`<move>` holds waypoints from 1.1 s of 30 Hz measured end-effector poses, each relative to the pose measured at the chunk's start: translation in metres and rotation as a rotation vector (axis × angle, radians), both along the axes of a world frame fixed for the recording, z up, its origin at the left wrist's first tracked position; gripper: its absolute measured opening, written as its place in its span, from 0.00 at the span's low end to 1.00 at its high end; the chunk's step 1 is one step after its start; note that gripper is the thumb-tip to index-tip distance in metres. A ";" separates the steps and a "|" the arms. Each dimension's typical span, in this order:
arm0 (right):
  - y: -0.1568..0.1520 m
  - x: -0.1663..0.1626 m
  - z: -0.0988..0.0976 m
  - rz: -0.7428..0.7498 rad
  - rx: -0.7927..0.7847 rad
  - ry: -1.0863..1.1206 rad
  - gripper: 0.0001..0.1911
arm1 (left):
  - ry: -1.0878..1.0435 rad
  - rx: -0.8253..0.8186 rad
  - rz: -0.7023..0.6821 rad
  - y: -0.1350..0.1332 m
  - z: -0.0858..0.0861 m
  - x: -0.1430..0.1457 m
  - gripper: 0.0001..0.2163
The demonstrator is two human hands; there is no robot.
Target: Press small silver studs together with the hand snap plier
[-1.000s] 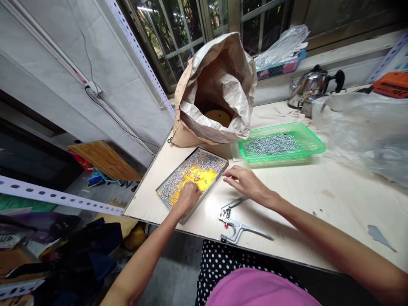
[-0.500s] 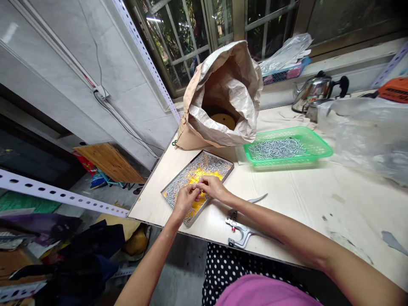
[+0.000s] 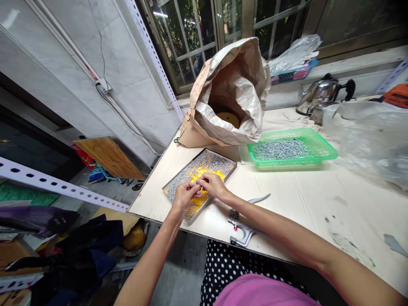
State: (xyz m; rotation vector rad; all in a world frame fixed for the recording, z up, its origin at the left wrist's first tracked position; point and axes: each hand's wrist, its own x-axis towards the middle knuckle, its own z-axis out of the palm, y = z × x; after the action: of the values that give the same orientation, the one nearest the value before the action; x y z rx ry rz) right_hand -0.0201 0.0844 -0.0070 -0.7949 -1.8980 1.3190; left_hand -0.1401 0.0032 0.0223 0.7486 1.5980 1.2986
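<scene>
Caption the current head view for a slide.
Left hand and right hand close together above a shallow tray of small silvery pieces, metal hand tool lying nearby.

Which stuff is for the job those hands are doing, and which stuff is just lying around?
Probably for the job:
Left hand and right hand, meeting over the metal tray
Small silver pieces in it
Maybe the green basket, with similar pieces
Maybe the plier-like tool, nearby but unheld

Probably just lying around:
Kettle
Clear plastic bag
Grey scrap

Bright tabletop [image 3: 302, 191], dim floor [image 3: 186, 261], stretched edges
</scene>
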 end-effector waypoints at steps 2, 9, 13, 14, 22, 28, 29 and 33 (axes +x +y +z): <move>0.000 -0.002 -0.001 -0.006 0.017 -0.018 0.10 | -0.057 -0.020 -0.007 0.000 -0.001 -0.002 0.19; -0.004 -0.010 -0.006 -0.037 0.136 -0.155 0.10 | 0.278 0.004 0.013 -0.004 -0.008 -0.004 0.12; -0.004 -0.007 -0.006 0.032 0.242 -0.215 0.12 | 0.513 -0.051 -0.012 -0.008 -0.007 -0.008 0.09; -0.003 -0.004 -0.005 0.052 0.273 -0.218 0.12 | 0.513 -0.053 -0.017 -0.009 -0.006 -0.008 0.10; -0.005 0.048 0.023 0.162 0.421 -0.111 0.11 | -0.263 -0.171 -0.170 -0.017 0.016 0.020 0.07; -0.042 0.124 0.025 0.154 0.429 -0.047 0.12 | -0.583 -0.313 -0.293 -0.040 0.004 0.071 0.05; -0.050 0.134 0.021 0.156 0.416 -0.066 0.13 | -0.579 -0.336 -0.327 -0.045 -0.001 0.079 0.07; -0.078 0.165 0.005 0.126 0.404 -0.174 0.14 | -0.443 -0.317 -0.411 -0.060 -0.016 0.099 0.15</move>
State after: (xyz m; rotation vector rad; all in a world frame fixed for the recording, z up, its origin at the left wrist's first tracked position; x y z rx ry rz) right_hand 0.1450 0.0065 -0.0016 -0.6039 -2.2861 0.9104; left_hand -0.0409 -0.0572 0.0063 0.5106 1.1744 0.8154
